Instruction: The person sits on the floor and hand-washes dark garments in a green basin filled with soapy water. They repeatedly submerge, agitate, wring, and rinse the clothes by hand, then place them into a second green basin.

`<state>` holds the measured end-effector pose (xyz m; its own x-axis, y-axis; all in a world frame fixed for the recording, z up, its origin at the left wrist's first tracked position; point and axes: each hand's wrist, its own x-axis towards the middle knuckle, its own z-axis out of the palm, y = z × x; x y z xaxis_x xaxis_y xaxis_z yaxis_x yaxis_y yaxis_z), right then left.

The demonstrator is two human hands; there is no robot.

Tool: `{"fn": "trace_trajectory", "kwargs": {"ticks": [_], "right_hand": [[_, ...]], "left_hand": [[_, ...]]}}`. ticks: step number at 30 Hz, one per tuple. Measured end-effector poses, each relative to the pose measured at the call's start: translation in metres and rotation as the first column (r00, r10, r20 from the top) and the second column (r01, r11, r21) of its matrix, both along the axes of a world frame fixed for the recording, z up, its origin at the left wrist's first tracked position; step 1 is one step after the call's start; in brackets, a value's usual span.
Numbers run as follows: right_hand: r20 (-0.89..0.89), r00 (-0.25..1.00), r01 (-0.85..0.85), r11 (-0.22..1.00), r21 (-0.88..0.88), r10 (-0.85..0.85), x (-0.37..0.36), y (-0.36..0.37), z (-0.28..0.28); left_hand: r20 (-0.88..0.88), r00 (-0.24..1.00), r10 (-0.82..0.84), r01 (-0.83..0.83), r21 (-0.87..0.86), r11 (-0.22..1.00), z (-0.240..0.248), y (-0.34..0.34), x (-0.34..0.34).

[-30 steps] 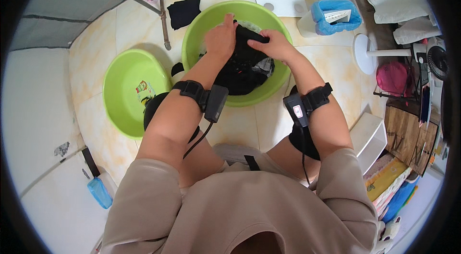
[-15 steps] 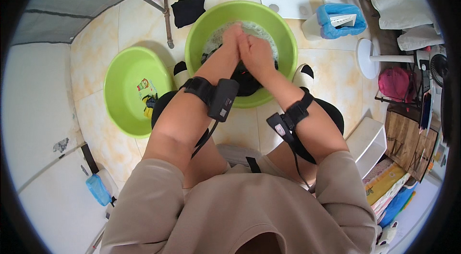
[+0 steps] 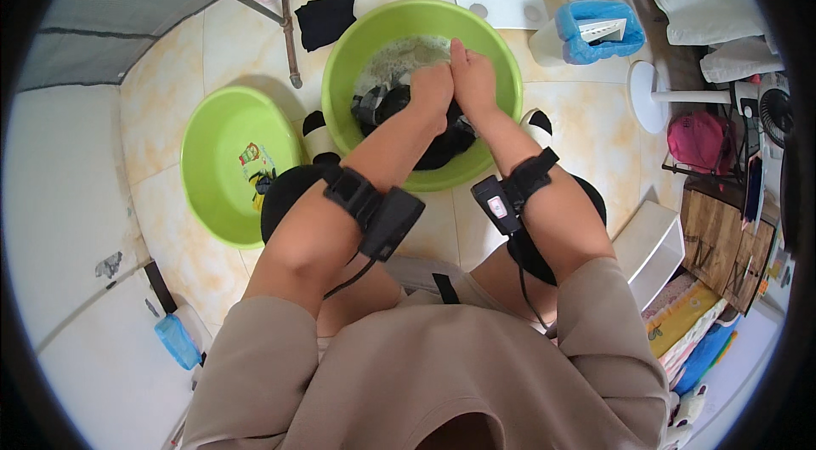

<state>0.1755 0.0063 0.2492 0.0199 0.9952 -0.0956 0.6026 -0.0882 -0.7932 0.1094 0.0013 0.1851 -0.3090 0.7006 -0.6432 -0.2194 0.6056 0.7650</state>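
Both of my hands are closed and pressed against each other above a large green basin (image 3: 338,93) of sudsy water (image 3: 416,49). My left hand (image 3: 432,95) is a fist, knuckles turned toward the right. Beside it my right hand (image 3: 473,78) is curled, its thumb side up. Whatever lies between the fingers is hidden. Under and around the hands, wet dark clothes (image 3: 442,148) sit in the water, including a black-and-grey checked piece (image 3: 370,106). Black straps with small boxes and cables are fastened round both forearms.
Left of me stands a second green basin (image 3: 212,186) holding a small yellow-and-black item (image 3: 262,186). A folded black cloth (image 3: 326,20) lies on the tiles near a rusty pipe (image 3: 291,42). To the far right are a white scale (image 3: 501,0), a blue-lined bin (image 3: 557,42) and a pedestal fan (image 3: 693,97).
My hands have shifted a little to the right, and the left fist has come nearer to me. More of the checked cloth and suds shows on the basin's left side.
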Motion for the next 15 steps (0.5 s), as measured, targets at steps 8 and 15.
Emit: {"fn": "trace_trajectory", "kwargs": {"ticks": [8, 15], "right_hand": [[-0.001, 0.997, -0.075, 0.99, 0.122, 0.076, -0.003, -0.007, -0.009], [0.006, 1.0, 0.016, 1.0, 0.024, -0.016, 0.0, -0.004, 0.002]], "left_hand": [[0.02, 0.931, -0.365, 0.341, 0.309, 0.888, 0.026, 0.001, -0.021], [0.494, 0.857, 0.146, -0.149, -0.033, 0.988, 0.035, -0.013, -0.006]]}}
